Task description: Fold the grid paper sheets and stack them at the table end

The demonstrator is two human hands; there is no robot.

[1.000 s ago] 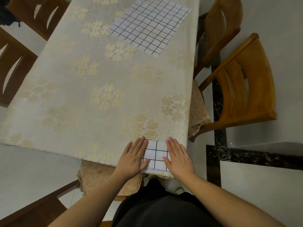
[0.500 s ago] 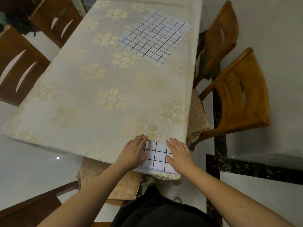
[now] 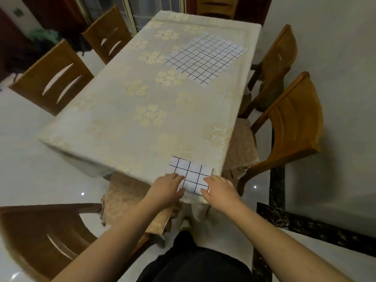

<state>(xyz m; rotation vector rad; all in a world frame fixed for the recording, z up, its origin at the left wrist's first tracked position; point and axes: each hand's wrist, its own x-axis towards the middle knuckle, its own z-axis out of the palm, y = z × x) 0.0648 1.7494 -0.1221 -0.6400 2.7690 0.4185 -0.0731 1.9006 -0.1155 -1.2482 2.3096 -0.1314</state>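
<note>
Resting both hands [image 3: 193, 190] on folded grid paper [image 3: 190, 171], no legible writing

No readable text, labels or numbers anywhere; only unmarked black grid lines.

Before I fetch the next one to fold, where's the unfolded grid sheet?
In the head view, the unfolded grid sheet lies flat at the table's far right.
</note>
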